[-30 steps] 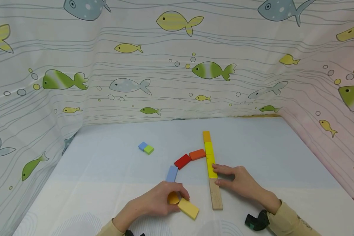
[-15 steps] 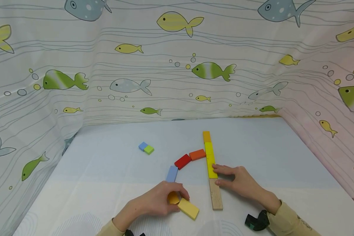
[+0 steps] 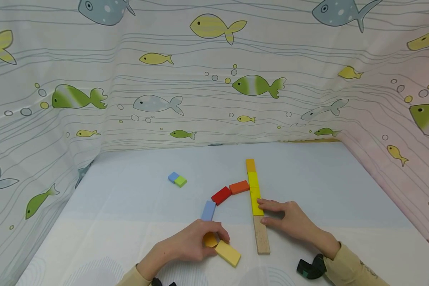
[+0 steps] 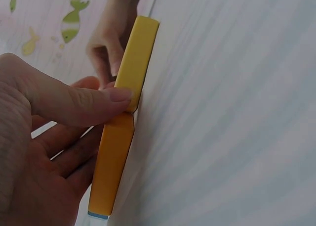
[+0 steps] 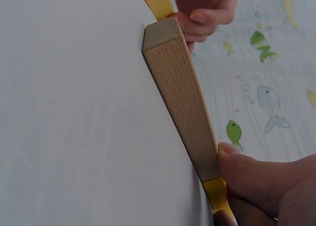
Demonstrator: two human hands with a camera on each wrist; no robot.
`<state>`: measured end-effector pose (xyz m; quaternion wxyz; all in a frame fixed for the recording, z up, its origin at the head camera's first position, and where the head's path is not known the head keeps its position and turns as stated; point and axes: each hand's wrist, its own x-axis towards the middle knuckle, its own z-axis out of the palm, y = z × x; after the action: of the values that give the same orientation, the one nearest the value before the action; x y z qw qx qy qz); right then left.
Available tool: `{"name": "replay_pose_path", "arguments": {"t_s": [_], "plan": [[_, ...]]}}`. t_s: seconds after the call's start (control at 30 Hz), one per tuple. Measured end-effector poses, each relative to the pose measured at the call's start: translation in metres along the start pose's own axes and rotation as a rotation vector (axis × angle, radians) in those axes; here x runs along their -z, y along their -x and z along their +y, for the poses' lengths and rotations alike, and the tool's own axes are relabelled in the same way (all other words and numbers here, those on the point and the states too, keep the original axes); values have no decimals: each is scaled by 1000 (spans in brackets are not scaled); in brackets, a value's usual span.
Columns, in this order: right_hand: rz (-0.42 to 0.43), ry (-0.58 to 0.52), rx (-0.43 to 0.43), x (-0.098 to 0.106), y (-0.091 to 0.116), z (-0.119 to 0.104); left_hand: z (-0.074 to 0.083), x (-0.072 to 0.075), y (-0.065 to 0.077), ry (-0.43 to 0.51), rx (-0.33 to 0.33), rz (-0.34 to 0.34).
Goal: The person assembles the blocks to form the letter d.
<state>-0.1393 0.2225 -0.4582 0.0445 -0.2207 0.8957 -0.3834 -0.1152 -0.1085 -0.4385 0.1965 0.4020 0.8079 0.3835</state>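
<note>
My left hand pinches the end of a pale yellow block between thumb and fingers. In the left wrist view its thumb lies at the joint between this yellow block and an orange block. The hand partly covers the orange block in the head view. My right hand touches the straight row with fairly straight fingers. Its index fingertip is on a bright yellow block, and its thumb is at the far end of a plain wooden block, as the right wrist view shows too.
A curve of blue, red and orange-red blocks meets the straight row, topped by an orange block. Small blue and green blocks lie farther back. A fish-patterned curtain bounds the table.
</note>
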Motion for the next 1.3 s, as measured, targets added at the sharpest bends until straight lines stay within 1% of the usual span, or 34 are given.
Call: {"name": "replay_pose_path", "arguments": {"t_s": [0.3,0.5,0.7,0.83,1.0,1.07,1.13,1.23,1.3], "plan": [[-12,-14,-11,2,-1,-1,0,0,0,10,3,-6],[-14,-5,-13,2,-1,-1,1,0,0,15,-1,-3],[-7,-2,-4,1,-1,0,0,0,0,28,-20,14],[-1,-4,3,0,0,1,1,0,1,32,-20,40],[-5,-12,4,0,-1,1,2,8,3,63,-1,117],[-9,-19,3,1,-1,1,1,14,4,73,-7,168],[-10,-24,1,1,-1,0,-2,21,4,66,-31,228],[-11,-26,-1,1,-1,0,-9,35,5,61,-64,323],[-9,-23,0,1,0,0,-16,43,7,55,-67,377]]}}
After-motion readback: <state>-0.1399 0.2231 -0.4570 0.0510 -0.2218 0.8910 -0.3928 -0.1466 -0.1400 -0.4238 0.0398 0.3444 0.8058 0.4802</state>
